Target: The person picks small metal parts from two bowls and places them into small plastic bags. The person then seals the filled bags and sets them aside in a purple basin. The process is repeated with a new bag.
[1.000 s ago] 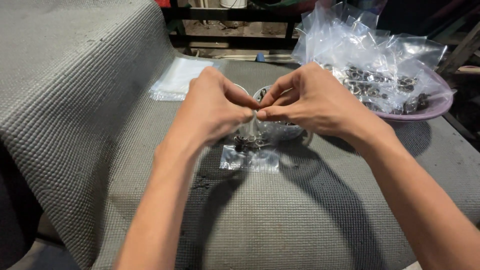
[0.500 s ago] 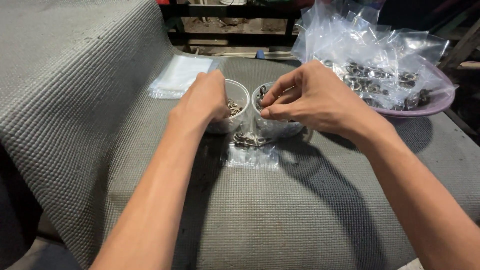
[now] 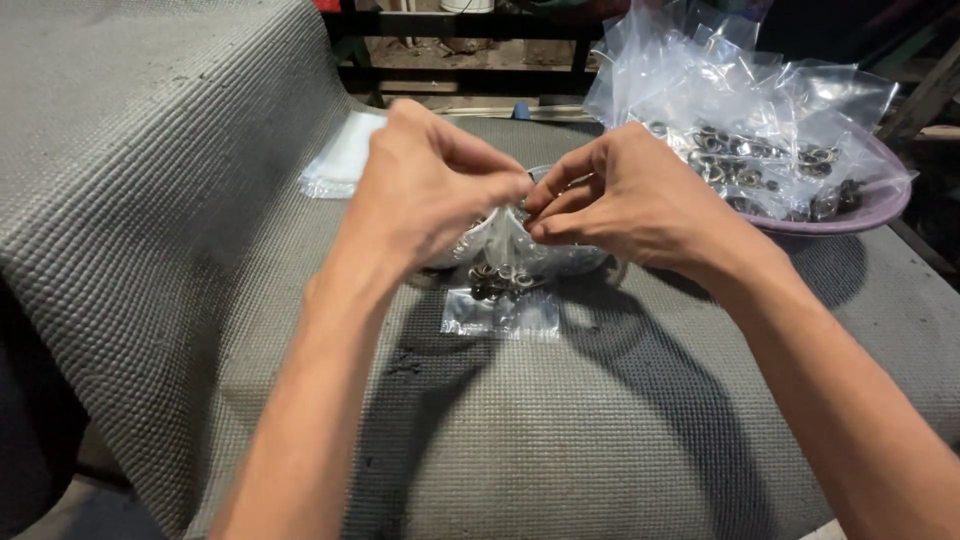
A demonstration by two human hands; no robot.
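Your left hand point(image 3: 430, 185) and right hand point(image 3: 625, 195) meet fingertip to fingertip above the grey mesh mat point(image 3: 200, 260) that covers the desk. Both hands are pinched shut on the top edge of a small clear plastic bag point(image 3: 500, 290), which hangs between them and trails onto the mat. Small dark metal rings point(image 3: 497, 280) sit bunched inside the bag, just below your fingers. Behind the hands, partly hidden, stand two clear plastic cups point(image 3: 575, 258); their contents cannot be told from here. To your right, a purple bowl point(image 3: 860, 215) holds a heap of filled clear bags point(image 3: 740, 110). To the far left, a flat stack of empty clear bags point(image 3: 340, 160) lies on the mat, well apart from the hands.
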